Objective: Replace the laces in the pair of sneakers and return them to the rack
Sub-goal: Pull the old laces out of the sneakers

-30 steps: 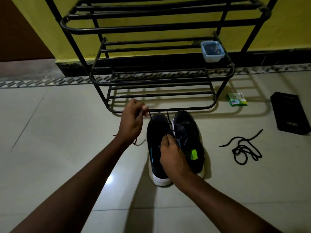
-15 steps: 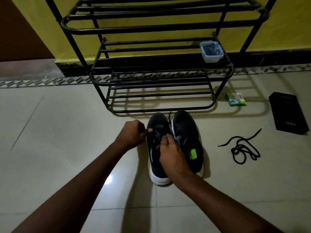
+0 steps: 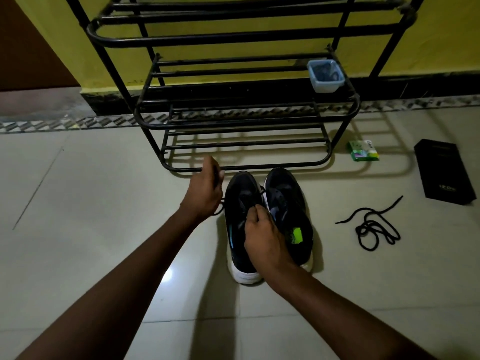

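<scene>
Black lace [image 3: 220, 207] is held aside in curled fingers of the left hand [image 3: 206, 189] while the right hand [image 3: 262, 235] (pinching it at the eyelets) steadies the sneaker [image 3: 239, 193] for threading

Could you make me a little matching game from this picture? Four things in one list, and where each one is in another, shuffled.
Things:
1. plastic tub
2. loose black lace
3. green packet
4. left hand

Places:
A. tangled on the floor, right of the sneakers
B. on a shelf of the rack, at its right end
C. by the left sneaker's toe, pinching a lace
D. on the floor beside the rack's right foot

Pairs: 1-B, 2-A, 3-D, 4-C.
</scene>
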`<state>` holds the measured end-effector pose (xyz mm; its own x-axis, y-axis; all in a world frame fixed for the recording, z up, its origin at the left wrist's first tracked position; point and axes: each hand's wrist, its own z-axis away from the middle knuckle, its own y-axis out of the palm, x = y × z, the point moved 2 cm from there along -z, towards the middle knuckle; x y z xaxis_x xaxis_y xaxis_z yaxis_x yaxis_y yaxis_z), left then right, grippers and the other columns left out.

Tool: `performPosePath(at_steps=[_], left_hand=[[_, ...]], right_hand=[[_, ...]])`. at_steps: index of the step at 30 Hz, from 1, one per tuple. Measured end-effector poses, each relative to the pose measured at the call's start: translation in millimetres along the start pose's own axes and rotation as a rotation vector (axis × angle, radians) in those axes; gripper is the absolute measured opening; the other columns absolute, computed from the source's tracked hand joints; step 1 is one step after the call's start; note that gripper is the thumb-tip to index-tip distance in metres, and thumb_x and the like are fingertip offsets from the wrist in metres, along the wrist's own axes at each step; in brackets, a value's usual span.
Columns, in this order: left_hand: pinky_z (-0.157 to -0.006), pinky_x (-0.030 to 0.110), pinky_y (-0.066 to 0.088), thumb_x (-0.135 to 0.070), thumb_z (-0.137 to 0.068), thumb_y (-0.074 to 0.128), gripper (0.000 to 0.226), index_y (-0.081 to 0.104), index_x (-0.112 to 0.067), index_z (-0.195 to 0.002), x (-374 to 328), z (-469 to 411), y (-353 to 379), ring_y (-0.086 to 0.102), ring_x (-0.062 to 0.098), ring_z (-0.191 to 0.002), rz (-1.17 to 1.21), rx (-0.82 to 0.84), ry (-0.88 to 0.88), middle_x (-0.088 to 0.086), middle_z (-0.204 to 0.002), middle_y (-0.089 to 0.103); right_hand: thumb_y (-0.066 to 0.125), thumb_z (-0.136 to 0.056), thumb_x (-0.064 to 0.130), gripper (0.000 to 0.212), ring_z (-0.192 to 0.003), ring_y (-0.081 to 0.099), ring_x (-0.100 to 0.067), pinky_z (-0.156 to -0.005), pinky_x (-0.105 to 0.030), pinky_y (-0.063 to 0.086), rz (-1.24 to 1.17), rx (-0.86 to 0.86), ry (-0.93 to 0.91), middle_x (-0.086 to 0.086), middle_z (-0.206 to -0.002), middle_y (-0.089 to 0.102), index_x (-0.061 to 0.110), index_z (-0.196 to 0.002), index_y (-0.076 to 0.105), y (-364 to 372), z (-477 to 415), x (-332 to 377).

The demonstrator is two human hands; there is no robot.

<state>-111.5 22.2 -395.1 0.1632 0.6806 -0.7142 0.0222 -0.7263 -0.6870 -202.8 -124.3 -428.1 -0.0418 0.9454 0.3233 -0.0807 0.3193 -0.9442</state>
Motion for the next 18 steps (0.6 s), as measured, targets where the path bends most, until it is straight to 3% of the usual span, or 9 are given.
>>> performPosePath(at_steps=[2, 3, 4, 6, 8, 10, 12, 16, 18], left_hand=[[-0.061, 0.040, 0.044, -0.009, -0.098, 0.056, 0.019, 0.052, -0.009, -0.117, 5.3, 7.6, 8.0, 0.059, 0.035, -0.069, -0.229, 0.162, 0.092, 0.014, -0.081, 0.068], [-0.062, 0.035, 0.041, -0.013, -0.098, 0.058, 0.015, 0.060, -0.009, -0.112, 3.7, 9.2, 9.9, 0.063, 0.037, -0.076, -0.308, 0.212, 0.081, 0.015, -0.085, 0.071], [-0.062, 0.031, 0.035, -0.020, -0.098, 0.060, 0.011, 0.066, -0.010, -0.097, 1.3, 10.4, 11.1, 0.064, 0.034, -0.076, -0.352, 0.239, 0.063, 0.013, -0.082, 0.071], [-0.053, 0.028, 0.028, -0.034, -0.096, 0.066, 0.040, 0.055, -0.018, -0.061, -4.3, 11.5, 11.2, 0.053, 0.017, -0.055, -0.313, 0.150, 0.020, 0.003, -0.057, 0.057], [-0.048, 0.023, 0.027, -0.027, -0.091, 0.071, 0.050, 0.042, -0.017, -0.052, -10.2, 11.0, 6.1, 0.038, 0.009, -0.045, -0.061, -0.047, -0.067, -0.005, -0.045, 0.041], [-0.054, 0.021, 0.031, -0.002, -0.086, 0.066, 0.048, 0.035, -0.016, -0.053, -12.6, 8.9, 4.5, 0.032, 0.006, -0.050, 0.326, -0.137, -0.123, -0.011, -0.047, 0.032], [-0.064, 0.027, 0.035, 0.009, -0.082, 0.059, 0.044, 0.033, -0.014, -0.055, -15.2, 4.9, 0.6, 0.032, 0.011, -0.059, 0.568, -0.172, -0.193, -0.006, -0.055, 0.031], [-0.063, 0.031, 0.042, 0.003, -0.088, 0.056, 0.034, 0.047, -0.010, -0.057, -8.5, 0.4, -0.8, 0.045, 0.015, -0.059, 0.855, -0.161, -0.342, 0.004, -0.062, 0.044], [-0.054, 0.028, 0.037, -0.004, -0.098, 0.053, 0.039, 0.051, -0.015, -0.060, -3.7, 3.3, 0.6, 0.040, 0.014, -0.051, 0.862, -0.123, -0.349, 0.002, -0.058, 0.042]], right_hand=[[0.041, -0.100, 0.006, 0.054, -0.138, 0.042, -0.040, -0.108, -0.043, 0.042, 0.045, 0.059, -0.016, -0.023, -0.155, 0.031, -0.006, -0.150, 0.027, -0.1, -0.8, -1.4], [0.035, -0.102, 0.009, 0.052, -0.139, 0.039, -0.038, -0.110, -0.041, 0.039, 0.052, 0.095, -0.041, -0.020, -0.156, 0.028, -0.003, -0.151, 0.024, 0.8, -0.8, -2.1], [0.029, -0.105, 0.014, 0.048, -0.139, 0.039, -0.036, -0.108, -0.039, 0.037, 0.028, 0.112, -0.068, -0.017, -0.155, 0.031, 0.001, -0.150, 0.025, 0.4, 0.6, -3.9], [0.020, -0.107, 0.023, 0.044, -0.133, 0.041, -0.033, -0.099, -0.035, 0.035, -0.069, 0.125, -0.066, -0.012, -0.148, 0.038, 0.008, -0.147, 0.031, -0.5, 4.6, -2.4], [0.027, -0.106, 0.017, 0.044, -0.133, 0.044, -0.034, -0.099, -0.034, 0.038, -0.077, 0.105, -0.013, -0.015, -0.149, 0.039, 0.004, -0.147, 0.032, -1.4, 4.0, -2.0], [0.047, -0.096, 0.004, 0.048, -0.127, 0.054, -0.038, -0.098, -0.039, 0.049, -0.051, 0.032, 0.024, -0.023, -0.146, 0.045, -0.006, -0.143, 0.041, 0.3, 2.1, -0.3], [0.056, -0.089, 0.001, 0.049, -0.119, 0.061, -0.040, -0.093, -0.041, 0.054, -0.049, 0.015, 0.034, -0.026, -0.139, 0.053, -0.010, -0.137, 0.049, -1.9, 2.7, 0.4], [0.050, -0.093, 0.002, 0.052, -0.128, 0.054, -0.042, -0.103, -0.044, 0.049, 0.031, -0.005, -0.003, -0.026, -0.145, 0.045, -0.010, -0.143, 0.041, -5.0, 2.9, 2.6], [0.051, -0.093, 0.001, 0.053, -0.129, 0.053, -0.042, -0.103, -0.044, 0.048, 0.045, 0.012, 0.016, -0.027, -0.146, 0.044, -0.010, -0.144, 0.040, -4.5, 2.1, 2.0]])
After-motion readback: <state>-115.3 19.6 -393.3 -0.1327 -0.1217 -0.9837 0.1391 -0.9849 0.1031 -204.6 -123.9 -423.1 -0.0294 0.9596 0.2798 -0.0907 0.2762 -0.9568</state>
